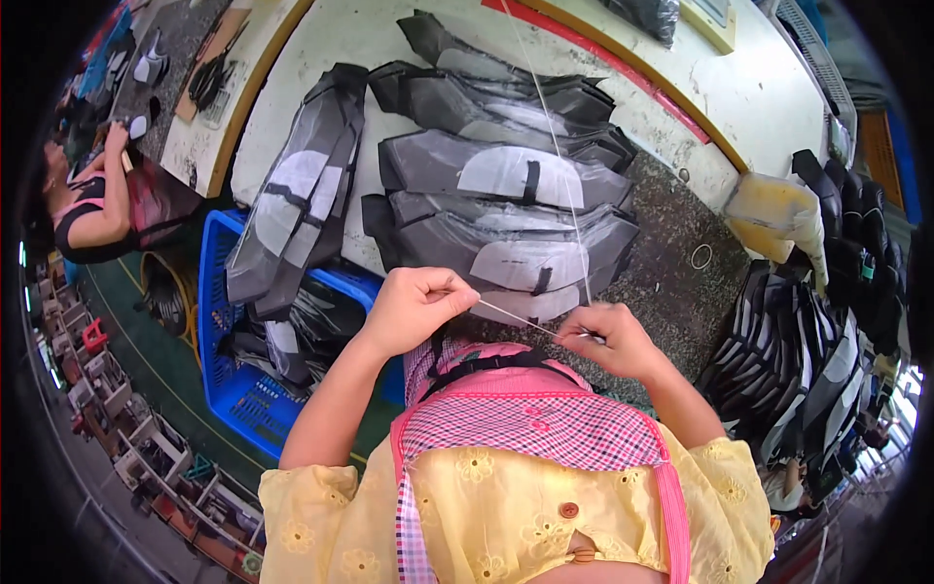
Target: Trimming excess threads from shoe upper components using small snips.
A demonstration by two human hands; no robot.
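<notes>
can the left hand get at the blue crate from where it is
Probably yes: the blue crate sits beside the left forearm, partly uncovered, though grey pieces lie partly over it and the left hand pinches a thread.

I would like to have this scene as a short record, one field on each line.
Left hand: pinches a white thread
Right hand: holds the same thread, fingers curled
Thread: straight between the hands
Ahead: dark panels with pale patches, overlapping on the worktable
Left: blue basket with more dark pieces inside
Right: hanging row of black-and-white pieces; how they are supported is unclear
Other person: far left
</notes>
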